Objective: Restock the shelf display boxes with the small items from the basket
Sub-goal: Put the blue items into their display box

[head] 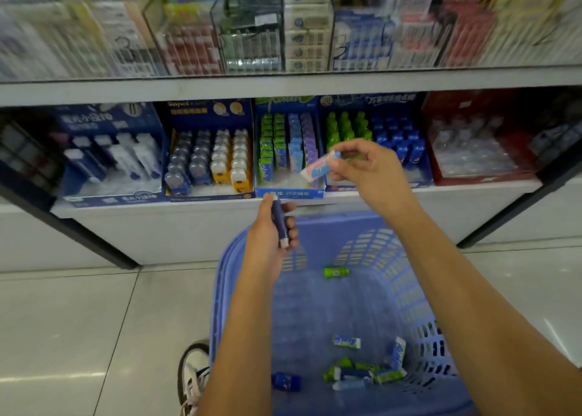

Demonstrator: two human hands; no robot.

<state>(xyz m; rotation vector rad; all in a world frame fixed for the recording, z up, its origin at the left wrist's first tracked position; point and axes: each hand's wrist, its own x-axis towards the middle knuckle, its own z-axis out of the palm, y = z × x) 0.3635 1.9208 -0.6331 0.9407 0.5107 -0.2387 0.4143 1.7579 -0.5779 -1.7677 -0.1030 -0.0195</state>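
My left hand [267,239] grips a dark blue stick-shaped item [279,222] with a white end, above the far rim of the blue basket [226,283]. My right hand [368,170] pinches a small pink and blue packet [319,165] in front of the display box of green, blue and purple packets [288,192] on the lower shelf. Several small items lie in the basket: a green bottle [336,271], a green and blue packet [346,342], a blue bottle [286,381] and a heap [365,372] near the right wall.
Further display boxes stand along the lower shelf: pens [110,157] at left, round-topped items [209,160], green and blue bottles [374,135], and a red box [478,151] at right. The upper shelf [283,84] overhangs them. A shoe [193,374] stands left of the basket on the tiled floor.
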